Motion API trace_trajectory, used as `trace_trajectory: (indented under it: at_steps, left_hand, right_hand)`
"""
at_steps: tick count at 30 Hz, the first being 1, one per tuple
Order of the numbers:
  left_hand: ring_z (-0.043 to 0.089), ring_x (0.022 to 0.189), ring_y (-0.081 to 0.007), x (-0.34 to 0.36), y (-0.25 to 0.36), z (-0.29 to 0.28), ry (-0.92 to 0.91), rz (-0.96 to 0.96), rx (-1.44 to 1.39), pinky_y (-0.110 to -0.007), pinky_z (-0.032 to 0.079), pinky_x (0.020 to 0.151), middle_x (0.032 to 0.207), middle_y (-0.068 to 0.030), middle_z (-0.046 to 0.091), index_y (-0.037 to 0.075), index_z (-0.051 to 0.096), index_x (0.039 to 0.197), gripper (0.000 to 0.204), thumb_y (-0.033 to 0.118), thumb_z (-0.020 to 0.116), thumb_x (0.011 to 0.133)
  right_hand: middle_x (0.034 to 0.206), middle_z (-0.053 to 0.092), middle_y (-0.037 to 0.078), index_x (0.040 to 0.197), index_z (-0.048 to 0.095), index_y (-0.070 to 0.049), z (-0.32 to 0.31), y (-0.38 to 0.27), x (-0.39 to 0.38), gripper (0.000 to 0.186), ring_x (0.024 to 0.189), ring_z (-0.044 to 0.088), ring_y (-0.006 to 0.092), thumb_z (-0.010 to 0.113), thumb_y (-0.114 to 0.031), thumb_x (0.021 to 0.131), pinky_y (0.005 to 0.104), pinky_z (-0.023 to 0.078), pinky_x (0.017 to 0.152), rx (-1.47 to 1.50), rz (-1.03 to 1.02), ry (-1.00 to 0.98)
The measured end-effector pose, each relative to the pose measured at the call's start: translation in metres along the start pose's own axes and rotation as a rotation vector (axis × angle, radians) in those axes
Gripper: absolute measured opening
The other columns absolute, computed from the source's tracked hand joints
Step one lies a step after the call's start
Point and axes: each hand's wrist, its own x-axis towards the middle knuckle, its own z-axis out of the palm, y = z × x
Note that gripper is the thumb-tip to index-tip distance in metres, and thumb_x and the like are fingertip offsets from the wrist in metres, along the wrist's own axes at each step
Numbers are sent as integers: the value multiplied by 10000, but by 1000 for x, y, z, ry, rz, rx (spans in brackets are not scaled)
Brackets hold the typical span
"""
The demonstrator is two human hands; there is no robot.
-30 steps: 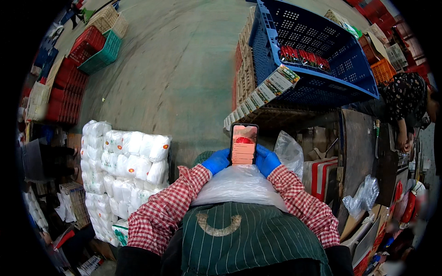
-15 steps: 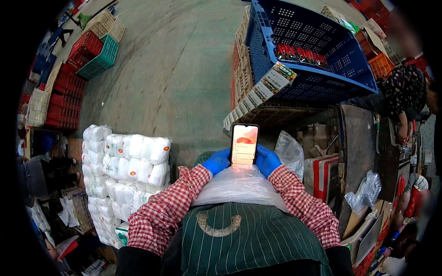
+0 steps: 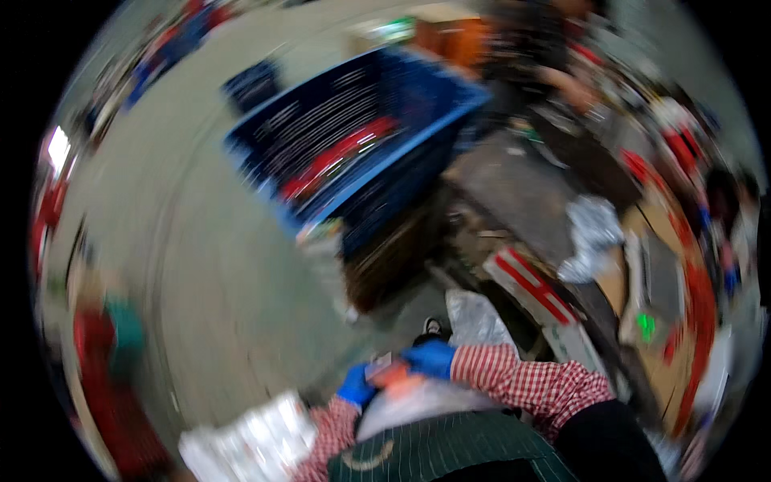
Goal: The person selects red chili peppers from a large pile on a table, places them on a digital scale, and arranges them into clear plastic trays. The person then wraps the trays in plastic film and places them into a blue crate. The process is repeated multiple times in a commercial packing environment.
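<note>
The view is smeared by motion. Low in it, my left hand (image 3: 356, 384) and my right hand (image 3: 430, 358), both in blue gloves, are closed around the sides of a phone (image 3: 388, 371), its pinkish screen too blurred to read. Below them clear plastic sheeting (image 3: 418, 398) lies over the striped green apron (image 3: 438, 442). A shoe (image 3: 431, 328) shows just beyond my hands. Beside my right hand is a crumpled clear bag (image 3: 474, 317).
A blue crate (image 3: 434, 112) holding red packs (image 3: 337, 157) stands on stacked crates ahead. A person (image 3: 530, 56) bends behind it. Dark boards (image 3: 522, 201) and a red-striped box (image 3: 526, 285) lie right. White bundles (image 3: 241, 442) and red crates (image 3: 108, 394) are left.
My view has swung sharply rightward and blurred, so the crate, white bundles and red crates appear shifted leftward or down. My hands and the phone appear lower and tilted.
</note>
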Motion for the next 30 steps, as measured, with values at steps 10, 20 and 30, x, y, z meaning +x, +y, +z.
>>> trace_trajectory:
  at_steps: [10, 20, 30]
  left_hand:
    - [589, 696, -157, -7, 27, 81, -273, 150, 592, -285, 459, 643, 772, -129, 624, 8, 629, 821, 131, 77, 614, 711]
    - [558, 741, -149, -31, 151, 185, -395, -67, 324, -281, 451, 680, 819, -98, 612, 46, 574, 1003, 252, 215, 492, 834]
    - [598, 717, -251, 9, 7, 307, -528, -21, 400, -323, 462, 640, 787, -145, 622, 48, 639, 780, 168, 194, 584, 718]
  right_hand:
    - [865, 600, 142, 896, 614, -115, 54, 98, -54, 264, 810, 568, 325, 475, -285, 750, 403, 451, 704, -700, 98, -27]
    - [760, 589, 158, 760, 609, -92, 12, 160, -139, 212, 709, 565, 348, 462, -242, 730, 435, 443, 620, -695, -125, 298]
    - [870, 598, 110, 908, 594, -126, -38, 282, -350, 230, 772, 569, 289, 524, -306, 784, 372, 447, 692, -65, -202, 961]
